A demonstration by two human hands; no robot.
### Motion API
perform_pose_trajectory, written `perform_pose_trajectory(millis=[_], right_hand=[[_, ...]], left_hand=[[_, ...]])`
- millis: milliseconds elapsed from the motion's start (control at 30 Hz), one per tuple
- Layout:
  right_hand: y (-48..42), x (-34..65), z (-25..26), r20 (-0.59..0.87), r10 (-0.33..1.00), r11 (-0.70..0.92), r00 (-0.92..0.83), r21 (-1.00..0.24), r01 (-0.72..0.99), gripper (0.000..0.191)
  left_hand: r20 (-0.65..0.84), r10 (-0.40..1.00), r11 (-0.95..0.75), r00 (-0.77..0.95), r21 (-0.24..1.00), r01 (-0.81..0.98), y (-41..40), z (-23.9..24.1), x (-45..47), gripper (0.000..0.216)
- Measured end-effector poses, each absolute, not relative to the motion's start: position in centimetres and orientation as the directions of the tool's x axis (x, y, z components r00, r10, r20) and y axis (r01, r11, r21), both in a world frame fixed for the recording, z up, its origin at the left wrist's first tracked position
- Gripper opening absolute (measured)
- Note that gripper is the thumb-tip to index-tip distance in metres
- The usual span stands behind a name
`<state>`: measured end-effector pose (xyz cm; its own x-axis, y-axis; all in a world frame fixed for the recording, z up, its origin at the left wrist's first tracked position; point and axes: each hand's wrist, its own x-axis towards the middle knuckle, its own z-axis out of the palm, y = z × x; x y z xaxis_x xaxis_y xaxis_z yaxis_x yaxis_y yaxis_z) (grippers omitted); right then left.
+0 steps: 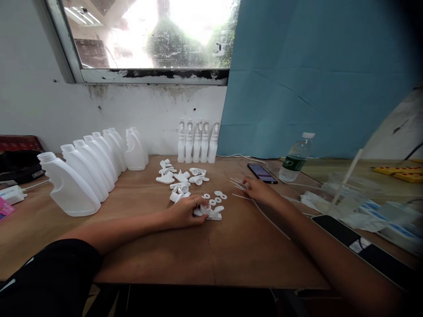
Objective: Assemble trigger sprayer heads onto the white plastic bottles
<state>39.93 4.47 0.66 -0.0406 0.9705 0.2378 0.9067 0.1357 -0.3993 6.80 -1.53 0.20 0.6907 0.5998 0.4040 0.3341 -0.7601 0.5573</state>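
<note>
My left hand (pixel 188 212) is closed around a white trigger spray head (pixel 216 213) low over the table. Beside its fingertips lie several small white ring washers (pixel 218 193). Just behind the hand is a loose pile of more white spray heads (pixel 181 176). Farther right, my right hand (pixel 257 189) has its fingers pinched together at thin white plastic tubes (pixel 238 184), some of which lie flat on the table. How many tubes sit between the fingers I cannot make out.
White bottles without tops (pixel 74 185) stand in a row at left. Several bottles with spray heads (pixel 197 147) stand against the wall. A phone (pixel 262 173), a water bottle (pixel 295 160) and a dark flat device (pixel 350 242) are at right, near plastic bags (pixel 360 220).
</note>
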Motion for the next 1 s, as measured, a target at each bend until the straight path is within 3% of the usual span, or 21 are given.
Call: perform_pose_trajectory(millis=[167,267,333,467,633,800,1000], right_hand=[[4.4,39.9,2.0,0.347,0.938,0.217,0.004,-0.597,0.772,0.010],[4.1,40.0,3.5,0.415,0.908,0.295,0.057,-0.729,0.617,0.014],[3.7,40.0,4.5,0.448,0.891,0.360,0.077,-0.799,0.482,0.022],[2.4,39.4,6.4,0.507,0.857,0.481,0.088,-0.850,0.216,0.026],[1.5,37.9,7.3,0.517,0.854,0.517,0.055,-0.856,0.021,0.031],[0.4,33.9,5.7,0.491,0.871,0.491,-0.006,-0.871,0.008,0.024],[-2.6,27.7,3.4,0.397,0.865,0.448,-0.307,-0.887,0.114,0.027]], left_hand=[[0.381,0.622,-0.730,0.684,0.598,0.331,-1.6,0.1,6.7,0.033],[0.368,0.648,-0.698,0.667,0.637,0.327,-1.4,0.0,6.8,0.048],[0.361,0.652,-0.689,0.667,0.649,0.322,-1.4,0.0,6.9,0.045],[0.354,0.640,-0.693,0.682,0.649,0.314,-1.4,0.4,7.1,0.038],[0.363,0.635,-0.701,0.682,0.642,0.311,-1.6,0.6,7.0,0.040],[0.371,0.628,-0.711,0.684,0.632,0.310,-1.4,0.1,7.0,0.040],[0.386,0.584,-0.742,0.713,0.610,0.277,-1.4,0.3,7.1,0.037]])
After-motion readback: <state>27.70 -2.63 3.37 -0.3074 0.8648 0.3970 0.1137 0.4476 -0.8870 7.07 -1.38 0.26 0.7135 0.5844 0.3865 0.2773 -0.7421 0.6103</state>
